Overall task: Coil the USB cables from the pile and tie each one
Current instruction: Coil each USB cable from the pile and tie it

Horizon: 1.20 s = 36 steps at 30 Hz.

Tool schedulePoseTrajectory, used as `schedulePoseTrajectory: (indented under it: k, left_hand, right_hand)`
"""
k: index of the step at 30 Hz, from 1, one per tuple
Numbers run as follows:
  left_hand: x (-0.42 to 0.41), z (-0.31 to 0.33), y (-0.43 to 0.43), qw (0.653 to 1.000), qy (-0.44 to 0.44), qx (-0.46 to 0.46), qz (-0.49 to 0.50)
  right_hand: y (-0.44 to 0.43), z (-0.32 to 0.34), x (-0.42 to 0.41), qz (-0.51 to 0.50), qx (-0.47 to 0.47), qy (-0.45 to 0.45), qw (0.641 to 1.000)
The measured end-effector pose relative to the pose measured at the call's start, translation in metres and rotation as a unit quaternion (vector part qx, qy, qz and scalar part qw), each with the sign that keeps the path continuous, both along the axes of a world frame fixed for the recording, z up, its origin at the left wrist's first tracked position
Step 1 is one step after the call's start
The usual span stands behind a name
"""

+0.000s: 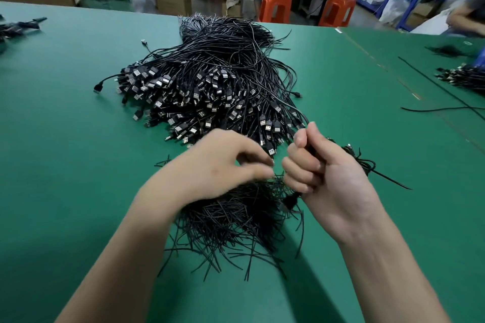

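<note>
The right hand (322, 173), just right of the frame's centre, is closed in a fist around a thin black USB cable (363, 161). Loops of it stick out behind the hand toward the right, a dark plug end hangs below the little finger, and one strand rises from the top of the fist toward the pile.

The left hand (225, 162) sits just beside it, at centre frame. Its fingers are bent and its thumb and forefinger tips are drawn close together over the top edge of a heap of short black twist ties (236, 223). The fingertips are blurred, so whether they actually hold a tie cannot be told. The tie heap lies on the green table mat (65, 139), directly below and between both hands.

Just above the hands, filling the middle of the frame, lies the large pile of black USB cables with silver plugs (210, 81); its nearest plugs almost reach the fingers. Smaller cable piles lie at the right edge (464, 78) and the upper left (15, 27). Orange plastic stools (278, 6) stand beyond the table at the top.
</note>
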<state>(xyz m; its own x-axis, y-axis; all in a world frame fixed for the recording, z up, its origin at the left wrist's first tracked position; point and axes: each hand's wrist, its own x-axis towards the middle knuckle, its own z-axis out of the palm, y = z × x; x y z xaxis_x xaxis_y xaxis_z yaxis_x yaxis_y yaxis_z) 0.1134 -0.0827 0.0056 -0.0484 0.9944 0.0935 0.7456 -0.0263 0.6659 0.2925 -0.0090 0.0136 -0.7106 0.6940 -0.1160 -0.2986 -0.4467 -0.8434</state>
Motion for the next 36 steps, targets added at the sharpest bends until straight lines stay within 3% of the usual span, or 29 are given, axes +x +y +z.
schedulePoseTrajectory:
  k: [2,5,11,14,18,22,24,26,28,29,30,32,34,36]
  left_hand:
    - [-0.008,0.008,-0.004,0.992,0.078,0.091,0.050]
    - [-0.002,0.013,-0.004,0.974,0.117,0.191,0.014]
    - [0.002,0.010,-0.002,0.952,0.042,0.303,0.005]
    - [-0.001,0.012,-0.004,0.960,0.029,0.278,0.006]
    - [0.018,0.008,-0.003,0.986,0.043,0.154,-0.042]
    - [0.037,0.012,-0.002,0.991,0.050,0.104,-0.062]
    - [0.039,0.016,-0.004,0.989,0.082,0.113,-0.047]
    - [0.039,0.022,-0.009,0.984,0.103,0.143,-0.037]
    - [0.033,0.027,-0.014,0.976,0.085,0.198,-0.020]
    - [0.029,0.030,-0.015,0.971,0.076,0.228,-0.006]
    - [0.024,0.031,-0.016,0.965,0.070,0.252,0.008]
    - [0.016,0.031,-0.016,0.958,0.042,0.283,0.028]
    - [0.012,0.031,-0.015,0.951,-0.004,0.307,0.036]
    - [0.013,0.030,-0.013,0.945,-0.045,0.322,0.031]
  right_hand:
    - [-0.002,0.001,0.004,0.032,-0.002,-0.002,0.999]
    - [-0.010,0.003,0.007,0.129,-0.007,0.011,0.992]
    - [-0.021,0.004,0.016,0.244,0.017,-0.029,0.969]
    - [-0.020,0.009,0.022,0.254,0.006,0.027,0.967]
    - [-0.009,0.027,0.015,0.110,0.052,0.105,0.987]
    - [0.002,0.029,0.006,-0.082,0.173,0.052,0.980]
    - [0.004,0.021,0.003,-0.161,0.284,-0.024,0.945]
    - [0.005,0.012,0.003,-0.229,0.422,-0.135,0.867]
    - [0.002,0.005,0.005,-0.233,0.507,-0.218,0.801]
    - [0.000,0.002,0.005,-0.205,0.520,-0.239,0.794]
    - [-0.002,-0.001,0.006,-0.162,0.512,-0.250,0.805]
    - [-0.010,-0.004,0.005,-0.039,0.432,-0.233,0.870]
    - [-0.019,-0.001,0.006,0.102,0.282,-0.148,0.943]
    - [-0.026,0.005,0.006,0.193,0.151,-0.015,0.969]
